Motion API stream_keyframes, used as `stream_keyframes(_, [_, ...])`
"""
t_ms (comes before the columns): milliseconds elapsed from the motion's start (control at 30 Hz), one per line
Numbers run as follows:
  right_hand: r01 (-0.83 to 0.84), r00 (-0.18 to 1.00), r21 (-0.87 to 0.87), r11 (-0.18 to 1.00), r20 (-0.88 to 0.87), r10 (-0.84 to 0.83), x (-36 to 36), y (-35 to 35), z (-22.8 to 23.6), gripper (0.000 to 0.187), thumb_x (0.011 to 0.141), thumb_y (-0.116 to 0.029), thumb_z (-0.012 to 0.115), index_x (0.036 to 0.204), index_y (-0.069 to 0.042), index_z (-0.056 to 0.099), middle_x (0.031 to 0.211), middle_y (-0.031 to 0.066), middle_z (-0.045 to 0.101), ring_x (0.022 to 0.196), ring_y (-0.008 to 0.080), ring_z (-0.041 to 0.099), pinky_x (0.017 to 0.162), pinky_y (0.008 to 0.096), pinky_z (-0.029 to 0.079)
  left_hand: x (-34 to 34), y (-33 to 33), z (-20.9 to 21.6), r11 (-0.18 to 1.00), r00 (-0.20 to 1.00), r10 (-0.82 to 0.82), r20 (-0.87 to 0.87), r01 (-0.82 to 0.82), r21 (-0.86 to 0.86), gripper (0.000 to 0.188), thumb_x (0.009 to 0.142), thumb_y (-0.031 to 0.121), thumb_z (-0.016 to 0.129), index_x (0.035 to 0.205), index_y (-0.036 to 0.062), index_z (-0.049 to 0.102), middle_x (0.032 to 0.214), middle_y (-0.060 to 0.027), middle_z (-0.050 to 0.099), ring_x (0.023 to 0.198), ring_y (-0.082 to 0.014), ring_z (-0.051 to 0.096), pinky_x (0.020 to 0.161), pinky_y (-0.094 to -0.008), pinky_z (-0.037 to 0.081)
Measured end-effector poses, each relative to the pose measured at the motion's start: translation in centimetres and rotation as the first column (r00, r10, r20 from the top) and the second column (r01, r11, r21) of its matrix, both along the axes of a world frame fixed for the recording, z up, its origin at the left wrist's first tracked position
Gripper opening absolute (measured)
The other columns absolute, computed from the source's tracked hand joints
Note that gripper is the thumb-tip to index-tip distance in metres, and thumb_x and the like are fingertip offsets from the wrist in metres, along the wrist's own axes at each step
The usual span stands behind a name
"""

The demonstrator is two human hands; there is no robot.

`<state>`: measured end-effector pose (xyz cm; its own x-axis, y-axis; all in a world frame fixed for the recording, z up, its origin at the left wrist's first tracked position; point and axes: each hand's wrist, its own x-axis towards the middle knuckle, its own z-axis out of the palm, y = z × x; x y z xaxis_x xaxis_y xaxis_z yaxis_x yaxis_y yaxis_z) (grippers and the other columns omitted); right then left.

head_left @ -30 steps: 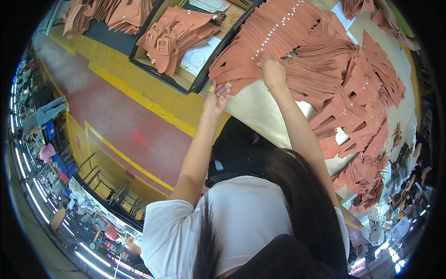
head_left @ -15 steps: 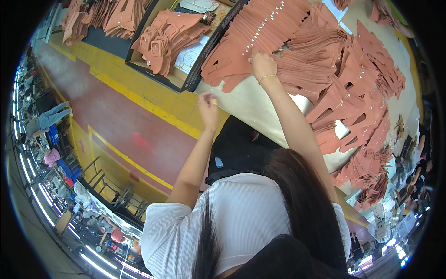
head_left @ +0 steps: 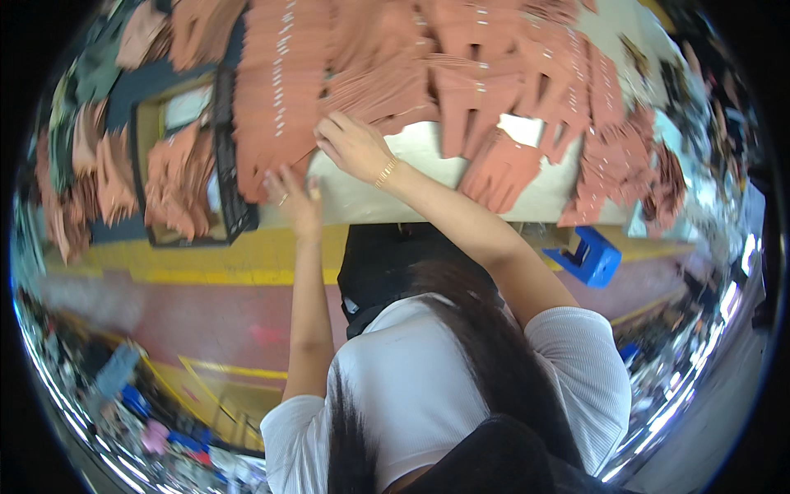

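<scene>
A long row of overlapping salmon-coloured cut pieces (head_left: 255, 90), dotted with small white marks, lies on the pale table (head_left: 420, 165). At its near end is my left hand (head_left: 298, 206), open, its fingers spread over or against the lowest pieces. My right hand (head_left: 355, 148), wearing a gold-coloured bracelet, is by the row's right edge. Its fingers are together and bent toward the thumb; blur hides whether something thin is between them. Just beyond that hand, more fanned salmon pieces (head_left: 383, 90) lie in layers.
Left of the row stands a black-edged box (head_left: 222, 123) holding more salmon pieces (head_left: 177, 181). Further stacks (head_left: 115, 173) lie left of it. Slotted pieces (head_left: 473, 99) and a small bundle (head_left: 502, 169) lie to the right. A blue stool (head_left: 597, 259) stands below the table's edge.
The view has turned, so the table now runs across the top. My left hand has come from beside the table to the row's near end and spread its fingers. My right hand stays by the row.
</scene>
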<state>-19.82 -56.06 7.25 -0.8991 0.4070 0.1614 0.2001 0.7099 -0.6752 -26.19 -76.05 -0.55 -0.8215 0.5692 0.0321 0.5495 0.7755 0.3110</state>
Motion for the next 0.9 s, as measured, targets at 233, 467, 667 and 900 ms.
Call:
stream_keyframes(233, [0.503,0.803,0.172,0.847,0.271,-0.531,22.4,11.2,-0.1,0.017,0.084,-0.01,0.064,0.101,-0.007,0.063,0.101,0.0104,0.061,0.097,0.0298,0.058,0.082,0.0409,0.048,3.2,4.7,4.8,0.933,0.942,-0.334,0.035,0.326,0.153,0.066,0.086,0.02,0.066,0.144,0.0067,0.037,0.147,-0.0228,0.029,0.132,-0.0411,0.032,0.107,-0.0537,0.028])
stream_keyframes(467, [0.368,0.75,0.379,0.849,0.419,-0.512,30.4,16.6,-2.1,0.024,0.081,-0.016,0.069,0.104,-0.014,0.068,0.103,0.0029,0.065,0.101,0.0228,0.059,0.091,0.0456,0.042,10.9,14.8,6.5,0.701,0.699,-0.699,0.153,0.626,0.341,0.059,0.085,0.015,0.065,0.14,0.0075,0.043,0.136,-0.0204,0.041,0.126,-0.0378,0.039,0.105,-0.0488,0.033])
stream_keyframes(667, [0.511,0.747,-0.007,0.86,0.5,-0.439,32.6,15.2,0.2,0.013,0.082,-0.014,0.071,0.091,-0.006,0.066,0.096,0.0068,0.067,0.093,0.0243,0.063,0.083,0.0348,0.048,17.0,22.3,7.1,0.65,0.582,-0.76,0.289,0.686,0.328,0.059,0.084,0.018,0.07,0.137,0.0077,0.046,0.13,-0.019,0.043,0.114,-0.0372,0.044,0.1,-0.0466,0.037])
stream_keyframes(900, [0.654,0.753,-0.513,0.556,0.378,-0.538,35.8,16.2,-3.6,0.02,0.08,-0.013,0.074,0.093,-0.001,0.065,0.085,0.0081,0.065,0.078,0.0191,0.062,0.072,0.0295,0.05,19.3,27.5,6.0,0.63,0.594,-0.775,0.214,0.75,0.199,0.017,0.083,0.018,0.068,0.094,0.0055,0.065,0.1,-0.0084,0.058,0.096,-0.0293,0.052,0.08,-0.0418,0.039])
